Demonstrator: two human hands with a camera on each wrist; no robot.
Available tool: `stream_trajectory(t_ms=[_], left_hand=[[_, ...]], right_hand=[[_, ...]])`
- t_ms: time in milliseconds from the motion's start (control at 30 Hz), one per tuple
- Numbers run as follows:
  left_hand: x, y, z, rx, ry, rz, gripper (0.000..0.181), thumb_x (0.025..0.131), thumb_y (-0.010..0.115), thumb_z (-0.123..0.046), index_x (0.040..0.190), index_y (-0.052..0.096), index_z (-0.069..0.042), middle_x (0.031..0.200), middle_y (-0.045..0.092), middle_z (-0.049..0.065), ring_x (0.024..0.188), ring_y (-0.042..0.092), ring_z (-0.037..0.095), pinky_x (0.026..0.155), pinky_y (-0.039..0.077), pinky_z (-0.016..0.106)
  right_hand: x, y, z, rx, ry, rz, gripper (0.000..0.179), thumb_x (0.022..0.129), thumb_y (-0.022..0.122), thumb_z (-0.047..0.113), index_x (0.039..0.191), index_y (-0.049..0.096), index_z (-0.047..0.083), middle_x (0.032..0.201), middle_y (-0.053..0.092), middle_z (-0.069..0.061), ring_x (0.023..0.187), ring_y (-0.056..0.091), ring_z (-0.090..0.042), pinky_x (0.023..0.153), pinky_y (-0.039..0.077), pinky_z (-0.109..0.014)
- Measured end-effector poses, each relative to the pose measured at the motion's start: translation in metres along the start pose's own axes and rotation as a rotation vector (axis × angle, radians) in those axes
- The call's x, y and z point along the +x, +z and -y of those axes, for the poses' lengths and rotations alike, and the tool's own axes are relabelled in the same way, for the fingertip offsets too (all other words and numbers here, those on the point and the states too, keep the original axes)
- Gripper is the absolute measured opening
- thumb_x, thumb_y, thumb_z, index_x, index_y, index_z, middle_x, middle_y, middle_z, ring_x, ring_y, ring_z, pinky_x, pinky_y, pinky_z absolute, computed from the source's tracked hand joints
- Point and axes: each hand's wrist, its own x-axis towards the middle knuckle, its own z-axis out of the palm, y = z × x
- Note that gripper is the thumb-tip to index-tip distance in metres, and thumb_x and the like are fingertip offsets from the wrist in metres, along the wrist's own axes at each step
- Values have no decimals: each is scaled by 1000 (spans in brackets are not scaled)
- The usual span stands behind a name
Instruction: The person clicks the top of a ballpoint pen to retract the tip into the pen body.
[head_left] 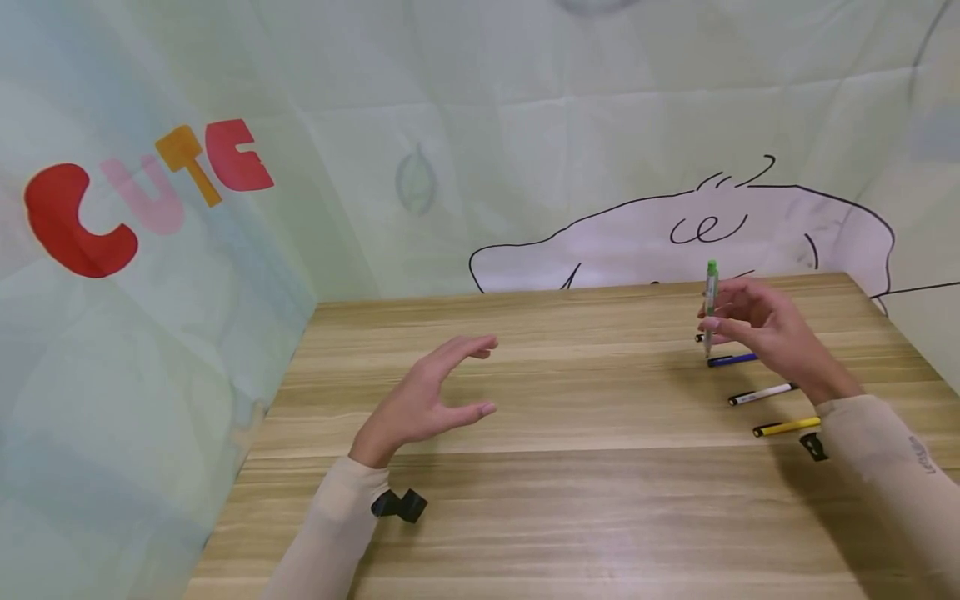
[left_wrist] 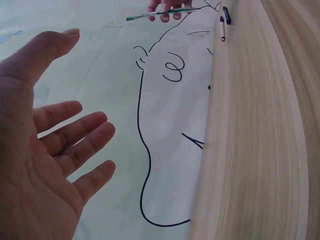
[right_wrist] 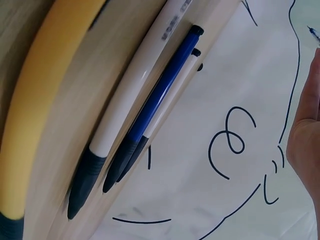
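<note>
Between thumb and fingers my right hand (head_left: 783,337) pinches a clear-barrelled pen with a green top (head_left: 711,287), held nearly upright above the table. Below and beside this hand lie a blue pen (head_left: 733,360), a white pen (head_left: 763,394), a yellow pen (head_left: 787,427) and, farther back, another white pen (head_left: 701,338) partly hidden by the hand. The right wrist view shows the row up close, with dark grips on the pens. Over the left half of the table my left hand (head_left: 420,400) hovers, thumb and fingers apart, holding nothing.
The wood-grain table (head_left: 570,500) fills the lower view. Behind it hangs a pale cloth backdrop (head_left: 420,83) with a line drawing, meeting the table's back edge. Another cloth side on the left carries coloured letters (head_left: 82,221). Black wrist pieces (head_left: 401,504) sit by both sleeves.
</note>
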Motion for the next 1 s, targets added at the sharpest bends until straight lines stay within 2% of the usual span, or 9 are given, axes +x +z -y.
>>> stream_trajectory(t_ms=[233,433,567,767,1000], left_hand=[[9,5,0,-8,8,-4,79,86,82,-26,154,43,-17,143,56,-1,129,54,19,111,45,45],[18,9,-1,-9,25,-7,80,87,81,-26,155,42,-17,144,55,-1,130,53,17,112,44,41],[24,12,-2,-13,62,-16,80,86,82,-24,155,42,-15,143,56,1,130,54,19,111,45,44],[33,15,-1,-32,114,-50,78,85,83,-20,152,44,-12,140,58,3,127,56,19,110,46,42],[47,22,-1,-42,153,-79,77,84,84,-18,151,46,-11,138,60,4,125,58,19,111,46,37]], right_hand=[[-1,6,3,83,-28,31,31,94,65,-6,122,53,-4,109,65,-22,92,70,-18,71,63,-36],[-2,9,4,94,-37,41,25,96,63,-6,119,54,-5,107,67,-16,92,70,-16,71,63,-36],[-2,11,7,108,-39,51,25,97,62,-6,120,54,-5,108,65,-20,92,71,-17,71,63,-38],[-2,14,11,101,-24,46,26,96,64,-4,121,54,-4,107,66,-18,91,70,-16,71,63,-36],[-1,18,14,116,-21,43,25,96,65,-5,119,56,-4,104,68,-10,89,71,-15,69,63,-36]])
